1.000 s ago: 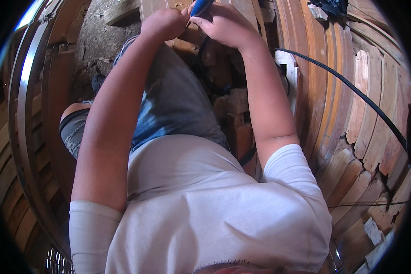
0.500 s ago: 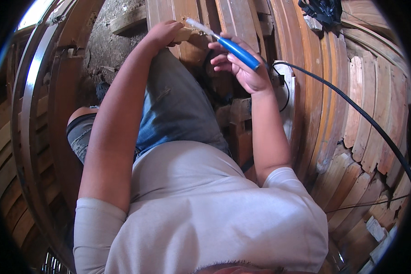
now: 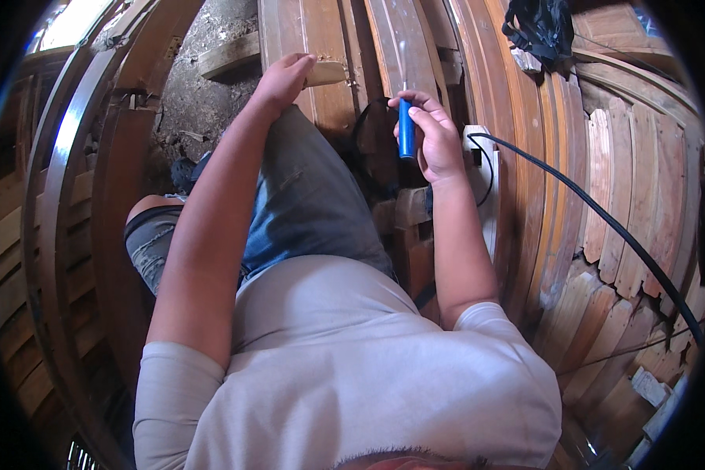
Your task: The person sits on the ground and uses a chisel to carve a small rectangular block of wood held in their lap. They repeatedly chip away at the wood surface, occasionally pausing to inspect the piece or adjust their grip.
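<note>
In my right hand [image 3: 433, 139] is a chisel [image 3: 406, 131], held by its blue handle with the thin metal blade pointing away from me. The blade looks pale and slightly blurred against the boards behind it. My left hand [image 3: 288, 78] grips one end of a short, light wooden block [image 3: 327, 74] beyond my knee. That block rests over a brown wooden board [image 3: 325, 106] with small pale shavings around it. Chisel and block are apart, the chisel off to the right.
Long brown planks [image 3: 517, 141] lie side by side at the right. A black cable [image 3: 595, 205] arcs across them from a white block. Dark bundled fabric [image 3: 539, 31] sits at the far right. Another wood piece [image 3: 231, 55] lies on rough ground at the far left.
My right hand has drawn the chisel away from the block, to the right, and turned it from slanting left to nearly straight ahead. My left hand stays on the block.
</note>
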`<move>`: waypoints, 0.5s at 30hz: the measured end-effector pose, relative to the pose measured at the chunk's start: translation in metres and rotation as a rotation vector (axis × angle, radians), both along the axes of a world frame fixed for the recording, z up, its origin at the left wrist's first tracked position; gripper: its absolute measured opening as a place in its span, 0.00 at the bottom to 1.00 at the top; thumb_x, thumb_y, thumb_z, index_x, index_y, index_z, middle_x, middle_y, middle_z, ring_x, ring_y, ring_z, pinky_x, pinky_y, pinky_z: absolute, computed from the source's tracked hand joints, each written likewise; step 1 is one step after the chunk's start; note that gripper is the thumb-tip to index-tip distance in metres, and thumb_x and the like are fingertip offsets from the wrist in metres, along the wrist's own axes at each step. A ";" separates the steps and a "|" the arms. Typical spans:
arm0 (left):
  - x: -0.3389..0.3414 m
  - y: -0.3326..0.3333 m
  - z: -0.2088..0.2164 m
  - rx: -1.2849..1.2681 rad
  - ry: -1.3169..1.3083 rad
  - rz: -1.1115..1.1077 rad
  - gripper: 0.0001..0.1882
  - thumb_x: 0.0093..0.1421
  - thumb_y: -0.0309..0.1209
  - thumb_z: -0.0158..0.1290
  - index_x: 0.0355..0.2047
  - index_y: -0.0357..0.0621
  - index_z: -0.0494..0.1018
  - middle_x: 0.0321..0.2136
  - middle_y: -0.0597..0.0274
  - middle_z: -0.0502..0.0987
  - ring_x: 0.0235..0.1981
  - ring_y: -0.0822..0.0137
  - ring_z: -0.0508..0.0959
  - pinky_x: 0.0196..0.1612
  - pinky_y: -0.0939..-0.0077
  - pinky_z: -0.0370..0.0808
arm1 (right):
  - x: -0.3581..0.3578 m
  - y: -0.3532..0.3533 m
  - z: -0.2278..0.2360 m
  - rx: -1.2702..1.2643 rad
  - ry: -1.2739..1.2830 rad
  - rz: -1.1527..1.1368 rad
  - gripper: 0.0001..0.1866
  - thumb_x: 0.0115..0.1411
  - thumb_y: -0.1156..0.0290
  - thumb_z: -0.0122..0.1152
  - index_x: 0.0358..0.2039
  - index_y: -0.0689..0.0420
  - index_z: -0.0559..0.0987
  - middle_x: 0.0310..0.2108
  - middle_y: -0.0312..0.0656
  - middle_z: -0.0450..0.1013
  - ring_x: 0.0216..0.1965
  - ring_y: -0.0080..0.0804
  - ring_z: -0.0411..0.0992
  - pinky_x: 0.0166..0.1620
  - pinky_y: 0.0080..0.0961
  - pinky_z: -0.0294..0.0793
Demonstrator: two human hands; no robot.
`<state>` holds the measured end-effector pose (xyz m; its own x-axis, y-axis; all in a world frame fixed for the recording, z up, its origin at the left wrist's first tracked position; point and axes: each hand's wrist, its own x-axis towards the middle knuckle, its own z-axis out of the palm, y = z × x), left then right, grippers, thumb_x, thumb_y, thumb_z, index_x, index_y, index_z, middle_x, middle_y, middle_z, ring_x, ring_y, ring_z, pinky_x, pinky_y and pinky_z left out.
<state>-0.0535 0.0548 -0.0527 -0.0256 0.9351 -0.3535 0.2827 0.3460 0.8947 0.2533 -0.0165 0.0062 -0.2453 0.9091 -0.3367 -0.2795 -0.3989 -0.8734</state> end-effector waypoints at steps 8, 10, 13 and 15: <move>0.013 -0.004 0.001 0.082 0.461 -0.407 0.31 0.65 0.44 0.67 0.64 0.41 0.79 0.46 0.47 0.89 0.49 0.55 0.89 0.55 0.62 0.83 | -0.017 -0.021 -0.030 0.243 -0.701 0.068 0.23 0.70 0.73 0.58 0.64 0.57 0.80 0.47 0.49 0.85 0.40 0.38 0.83 0.46 0.32 0.82; 0.016 -0.006 0.001 0.104 0.594 -0.509 0.32 0.63 0.42 0.67 0.65 0.41 0.78 0.48 0.44 0.88 0.51 0.49 0.88 0.57 0.58 0.83 | -0.021 -0.026 -0.033 0.300 -0.858 0.129 0.25 0.68 0.68 0.63 0.65 0.56 0.80 0.52 0.58 0.83 0.56 0.56 0.82 0.60 0.43 0.80; 0.028 -0.014 0.001 0.068 0.753 -0.547 0.34 0.62 0.40 0.66 0.67 0.45 0.75 0.52 0.40 0.86 0.55 0.41 0.85 0.62 0.54 0.80 | -0.032 -0.035 -0.025 0.274 -0.964 0.201 0.25 0.68 0.67 0.62 0.65 0.56 0.81 0.55 0.58 0.82 0.58 0.56 0.81 0.62 0.44 0.79; 0.032 -0.018 0.006 0.089 0.741 -0.491 0.38 0.63 0.39 0.64 0.73 0.50 0.68 0.57 0.36 0.81 0.58 0.38 0.82 0.64 0.50 0.79 | -0.038 -0.039 -0.023 0.349 -1.006 0.216 0.25 0.68 0.68 0.62 0.65 0.56 0.80 0.55 0.58 0.82 0.58 0.57 0.80 0.63 0.45 0.78</move>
<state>-0.0214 0.0366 -0.0463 0.1924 0.9239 -0.3306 0.8969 -0.0289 0.4413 0.2155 -0.0552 -0.0170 -0.1678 0.9644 -0.2045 0.6739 -0.0392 -0.7377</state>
